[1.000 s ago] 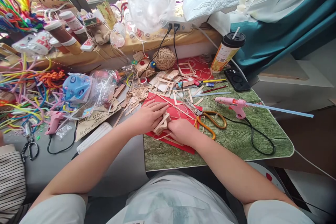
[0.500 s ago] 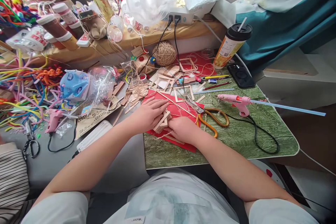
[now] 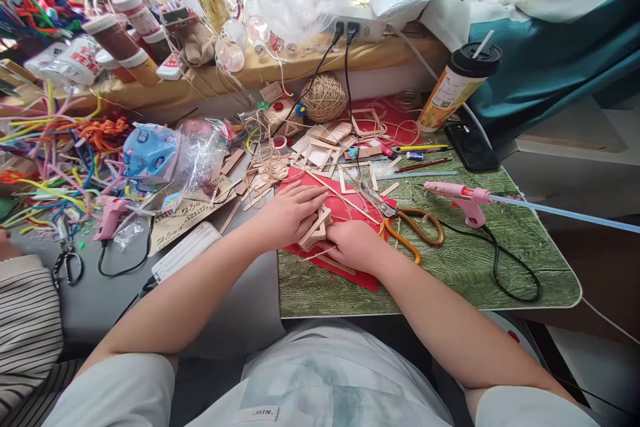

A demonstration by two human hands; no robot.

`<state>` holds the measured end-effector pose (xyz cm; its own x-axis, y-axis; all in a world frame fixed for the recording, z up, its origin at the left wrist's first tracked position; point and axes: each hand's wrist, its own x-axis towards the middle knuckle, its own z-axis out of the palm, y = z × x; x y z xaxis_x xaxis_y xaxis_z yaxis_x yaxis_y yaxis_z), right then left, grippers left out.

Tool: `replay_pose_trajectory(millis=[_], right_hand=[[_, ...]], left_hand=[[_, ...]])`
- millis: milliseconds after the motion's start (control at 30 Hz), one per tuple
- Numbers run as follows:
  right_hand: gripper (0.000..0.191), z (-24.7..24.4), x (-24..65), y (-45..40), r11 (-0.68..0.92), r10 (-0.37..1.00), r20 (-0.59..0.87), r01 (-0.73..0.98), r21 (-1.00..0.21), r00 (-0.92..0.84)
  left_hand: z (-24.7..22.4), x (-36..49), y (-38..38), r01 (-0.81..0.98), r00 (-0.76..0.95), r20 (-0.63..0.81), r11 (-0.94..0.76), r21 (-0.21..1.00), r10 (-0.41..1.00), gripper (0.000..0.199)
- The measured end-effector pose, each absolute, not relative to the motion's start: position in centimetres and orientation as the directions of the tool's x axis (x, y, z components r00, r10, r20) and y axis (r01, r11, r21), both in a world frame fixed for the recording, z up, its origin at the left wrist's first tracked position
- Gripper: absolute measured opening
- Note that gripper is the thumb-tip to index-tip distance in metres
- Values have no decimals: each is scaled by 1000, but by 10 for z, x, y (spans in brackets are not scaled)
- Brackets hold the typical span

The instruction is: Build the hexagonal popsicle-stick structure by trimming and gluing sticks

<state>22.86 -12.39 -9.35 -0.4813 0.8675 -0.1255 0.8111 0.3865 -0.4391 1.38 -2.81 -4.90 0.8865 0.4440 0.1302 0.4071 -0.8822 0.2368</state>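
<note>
A small stacked frame of wooden craft sticks (image 3: 317, 229) stands over the red sheet (image 3: 345, 208), held between both hands. My left hand (image 3: 295, 213) is closed over its left and far side, fingers pressed together. My right hand (image 3: 356, 245) grips its right side, with fingertips partly hidden behind the frame. A strand of twine (image 3: 315, 255) trails under the frame. Just right of my hands lie orange-handled scissors (image 3: 415, 225), blades toward the loose craft sticks (image 3: 320, 147).
A pink glue gun (image 3: 470, 200) with a long glue stick lies on the green board (image 3: 500, 240). Behind are a phone (image 3: 473, 145), a drink cup (image 3: 457, 87) and a twine ball (image 3: 325, 98). Another glue gun (image 3: 110, 217) and a person's striped sleeve (image 3: 27, 307) are at left.
The whole view has shifted, so the scene sits slightly further right. Both hands keep their hold on the stick frame, with hardly any movement of their own.
</note>
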Motion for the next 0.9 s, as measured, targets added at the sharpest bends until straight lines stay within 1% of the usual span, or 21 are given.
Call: replay_pose_trajectory(millis=[100, 200, 233, 300, 367, 433, 500, 567, 633, 700, 733, 767, 833, 900], right_hand=[[28, -93, 232, -125, 381, 874, -81, 779, -498, -480], [29, -87, 239, -127, 345, 867, -59, 681, -645, -495], [33, -83, 241, -128, 313, 856, -69, 620, -719, -512], [43, -72, 245, -129, 206, 827, -82, 435, -876, -557], [46, -57, 245, -126, 71, 814, -64, 209, -975, -577], [47, -43, 242, -119, -43, 830, -53, 31, -999, -555], [48, -31, 237, -110, -114, 855, -73, -48, -992, -513], [47, -25, 232, -101, -146, 883, -104, -57, -988, -457], [47, -23, 226, -96, -158, 900, -127, -40, -987, -416], [46, -25, 221, -97, -159, 891, -125, -43, -986, -436], [45, -26, 218, -99, -159, 875, -117, -52, -986, -470], [44, -27, 214, -103, -158, 854, -106, -59, -986, -510], [41, -28, 208, -110, -143, 809, -96, -36, -989, -579], [37, -26, 202, -114, -106, 787, -103, 31, -994, -608]], left_hand=[[-49, 14, -31, 414, 888, 117, -885, 215, 444, 48], [-49, 13, -32, 409, 894, 113, -894, 184, 433, 48], [-50, 13, -32, 408, 895, 115, -895, 178, 431, 48], [-51, 13, -32, 404, 896, 122, -898, 177, 427, 48], [-52, 12, -31, 396, 898, 127, -900, 184, 421, 47], [-53, 12, -30, 393, 899, 125, -899, 195, 420, 47], [-53, 12, -30, 403, 893, 125, -891, 208, 432, 46], [-53, 12, -28, 397, 896, 118, -890, 224, 429, 42], [-51, 13, -27, 367, 913, 95, -901, 232, 397, 35], [-49, 14, -26, 347, 926, 69, -908, 236, 372, 27], [-47, 14, -26, 346, 927, 62, -908, 237, 369, 25], [-46, 15, -26, 349, 926, 60, -907, 237, 372, 31], [-43, 15, -26, 364, 921, 55, -901, 234, 386, 52], [-43, 14, -26, 382, 915, 46, -896, 228, 402, 62]])
